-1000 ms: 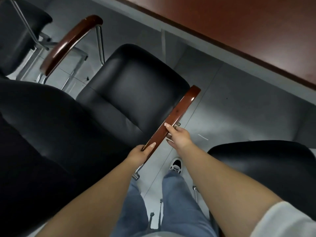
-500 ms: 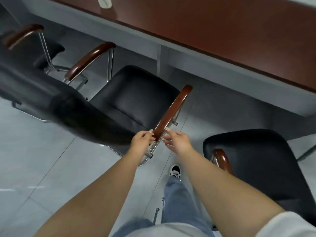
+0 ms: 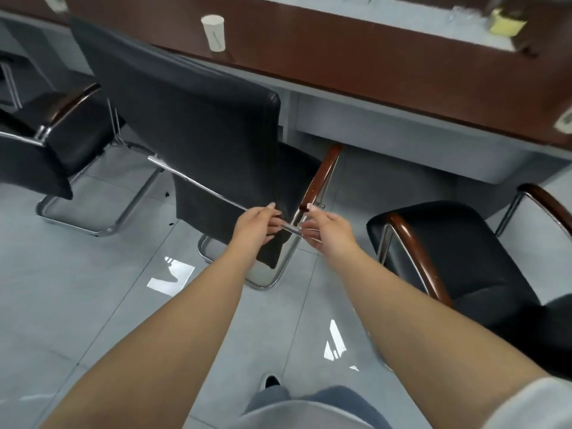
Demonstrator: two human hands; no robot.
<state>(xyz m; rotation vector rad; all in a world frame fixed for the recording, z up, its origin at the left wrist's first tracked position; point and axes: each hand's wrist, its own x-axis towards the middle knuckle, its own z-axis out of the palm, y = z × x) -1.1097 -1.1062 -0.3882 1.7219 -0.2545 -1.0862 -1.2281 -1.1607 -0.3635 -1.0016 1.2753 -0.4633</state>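
A black leather chair (image 3: 192, 125) with a chrome frame stands with its back to me, facing the desk. Its right wooden armrest (image 3: 318, 178) runs away from my hands, and it ends in a chrome tube (image 3: 292, 229). My left hand (image 3: 255, 226) reaches in from the left, its fingertips touching that tube and the edge of the backrest. From the right, my right hand (image 3: 329, 227) has its thumb up beside the armrest's rear end and its straight fingers at the tube. Neither hand is wrapped round anything.
A long desk (image 3: 371, 66) with a brown top carries a white paper cup (image 3: 213, 32) and a yellow item (image 3: 504, 23). A second black chair (image 3: 448, 252) stands close on the right and a third (image 3: 62, 134) on the left. The floor is grey tile.
My hands slid from gripping the wooden armrest back to the chrome tube behind it and loosened. The chair now stands farther from me, nearer the desk.
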